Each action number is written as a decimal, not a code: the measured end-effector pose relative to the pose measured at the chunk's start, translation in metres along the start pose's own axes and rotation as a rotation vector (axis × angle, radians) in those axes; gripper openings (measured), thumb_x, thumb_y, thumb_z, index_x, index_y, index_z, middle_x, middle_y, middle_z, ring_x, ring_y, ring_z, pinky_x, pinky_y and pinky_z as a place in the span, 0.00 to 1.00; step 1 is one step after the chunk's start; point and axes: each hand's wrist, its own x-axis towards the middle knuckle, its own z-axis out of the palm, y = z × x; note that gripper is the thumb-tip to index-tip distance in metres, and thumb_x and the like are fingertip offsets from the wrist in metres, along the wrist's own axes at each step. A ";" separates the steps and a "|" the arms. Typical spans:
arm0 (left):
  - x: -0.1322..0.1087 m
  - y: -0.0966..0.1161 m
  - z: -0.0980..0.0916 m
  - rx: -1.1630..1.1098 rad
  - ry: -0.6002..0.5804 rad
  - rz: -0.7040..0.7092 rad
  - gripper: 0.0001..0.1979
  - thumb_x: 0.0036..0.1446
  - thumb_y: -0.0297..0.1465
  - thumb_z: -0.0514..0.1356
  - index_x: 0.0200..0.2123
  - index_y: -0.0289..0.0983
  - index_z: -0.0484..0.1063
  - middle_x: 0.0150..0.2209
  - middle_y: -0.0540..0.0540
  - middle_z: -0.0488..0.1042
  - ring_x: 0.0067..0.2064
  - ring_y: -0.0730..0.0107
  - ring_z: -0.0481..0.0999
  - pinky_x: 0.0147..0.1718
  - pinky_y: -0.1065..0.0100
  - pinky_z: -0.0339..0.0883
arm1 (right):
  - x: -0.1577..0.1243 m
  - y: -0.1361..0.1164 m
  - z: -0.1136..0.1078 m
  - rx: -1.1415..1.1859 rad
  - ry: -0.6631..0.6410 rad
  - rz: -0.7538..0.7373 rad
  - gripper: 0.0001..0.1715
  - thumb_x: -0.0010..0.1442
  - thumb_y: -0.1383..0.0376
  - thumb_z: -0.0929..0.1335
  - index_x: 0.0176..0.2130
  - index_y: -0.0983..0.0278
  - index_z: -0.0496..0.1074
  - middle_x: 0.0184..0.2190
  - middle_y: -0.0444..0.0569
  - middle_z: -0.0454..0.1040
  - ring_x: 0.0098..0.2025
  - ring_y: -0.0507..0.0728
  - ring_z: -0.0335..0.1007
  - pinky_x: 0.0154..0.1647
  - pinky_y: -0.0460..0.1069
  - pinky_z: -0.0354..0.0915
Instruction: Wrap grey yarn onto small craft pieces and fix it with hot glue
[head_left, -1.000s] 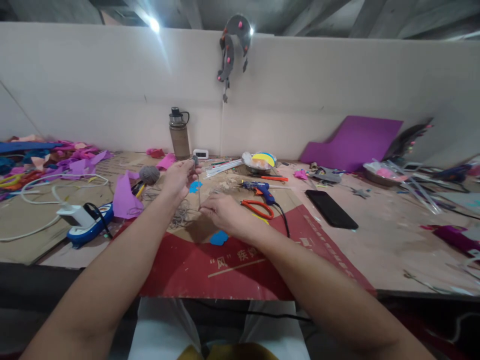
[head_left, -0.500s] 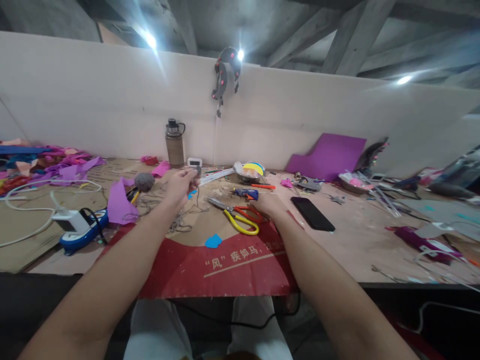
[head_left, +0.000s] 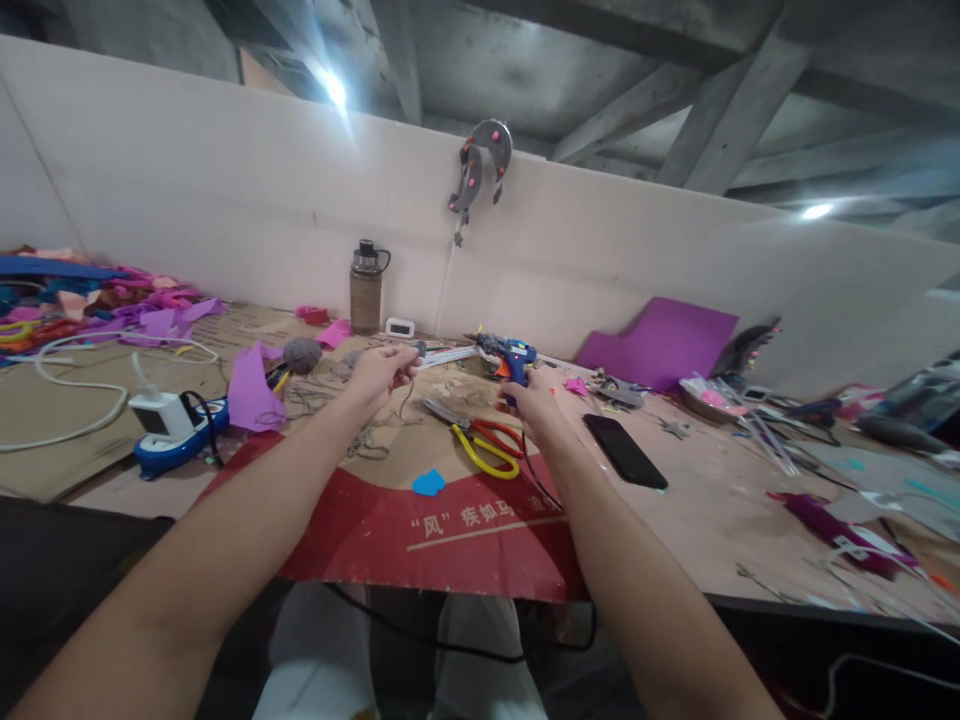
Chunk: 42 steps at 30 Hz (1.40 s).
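Observation:
My right hand (head_left: 538, 402) is wrapped round the handle of a blue hot glue gun (head_left: 516, 358), raised off the table with its nozzle towards the left. The gun's black cord trails below that hand. My left hand (head_left: 385, 376) pinches a small grey piece (head_left: 421, 348); its exact kind is too small to make out. Grey yarn (head_left: 367, 440) lies loose under my left hand, and a ball of grey yarn (head_left: 302, 355) sits farther left. Between my forearms lie scissors (head_left: 484, 445) with red and yellow handles, and a blue cut piece (head_left: 428, 482).
A red and brown cardboard sheet (head_left: 457, 560) covers the table's front. A black phone (head_left: 625, 450) lies right of my right hand. A bottle (head_left: 366, 290) stands at the back wall. At left are a power strip (head_left: 180, 452) and coloured scraps (head_left: 161, 320); purple foam sheet (head_left: 660, 345) leans at right.
My right hand has lifted the glue gun off the table and tilted it. The left hand still pinches the small grey piece. The camera view has tilted slightly.

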 end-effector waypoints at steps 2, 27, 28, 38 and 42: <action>0.000 -0.001 -0.001 -0.004 -0.002 -0.005 0.07 0.53 0.25 0.64 0.23 0.29 0.74 0.21 0.47 0.72 0.19 0.83 0.67 0.16 0.81 0.58 | -0.010 -0.012 0.011 0.106 -0.041 0.039 0.17 0.47 0.65 0.67 0.39 0.60 0.63 0.34 0.43 0.73 0.26 0.49 0.69 0.28 0.47 0.71; -0.002 -0.005 0.000 0.065 -0.002 -0.025 0.07 0.50 0.26 0.65 0.23 0.29 0.74 0.22 0.46 0.72 0.19 0.82 0.66 0.16 0.79 0.57 | -0.033 -0.032 0.030 -0.206 -0.033 -0.180 0.16 0.55 0.61 0.66 0.44 0.62 0.69 0.37 0.49 0.76 0.37 0.57 0.71 0.42 0.52 0.65; -0.002 -0.005 0.000 0.067 -0.002 -0.023 0.07 0.51 0.25 0.65 0.23 0.29 0.74 0.22 0.46 0.72 0.19 0.83 0.66 0.16 0.79 0.56 | -0.034 -0.032 0.031 -0.232 -0.042 -0.208 0.16 0.55 0.62 0.66 0.45 0.62 0.69 0.39 0.50 0.76 0.39 0.58 0.71 0.44 0.53 0.64; -0.001 -0.005 0.001 0.072 0.001 -0.013 0.08 0.48 0.27 0.68 0.22 0.29 0.74 0.21 0.46 0.72 0.19 0.83 0.65 0.16 0.80 0.56 | -0.038 -0.027 0.031 -0.428 -0.059 -0.314 0.22 0.59 0.61 0.64 0.52 0.63 0.66 0.39 0.52 0.76 0.39 0.61 0.71 0.44 0.54 0.64; -0.003 -0.004 0.003 0.069 0.008 -0.009 0.07 0.49 0.26 0.67 0.22 0.29 0.74 0.22 0.46 0.72 0.19 0.83 0.66 0.16 0.79 0.56 | -0.039 -0.029 0.031 -0.464 -0.041 -0.314 0.20 0.59 0.62 0.64 0.51 0.62 0.67 0.40 0.53 0.76 0.40 0.61 0.71 0.44 0.54 0.64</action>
